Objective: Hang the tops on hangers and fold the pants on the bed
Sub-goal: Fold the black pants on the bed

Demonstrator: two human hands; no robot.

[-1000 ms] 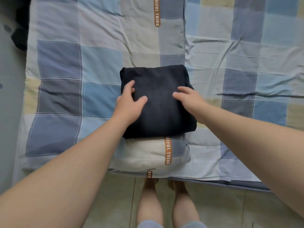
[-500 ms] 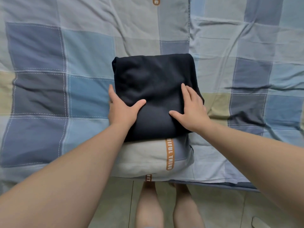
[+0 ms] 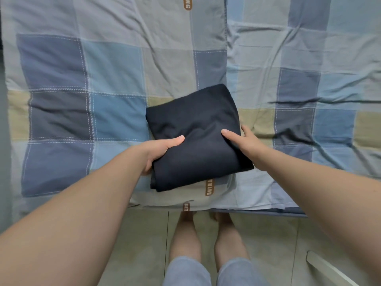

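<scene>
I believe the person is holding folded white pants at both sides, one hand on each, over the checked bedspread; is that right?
Not quite: the folded pants are dark navy, not white. The head view shows the left hand and right hand gripping their sides over the checked bedspread.

Soft even light, wide-angle bending at edges
</scene>
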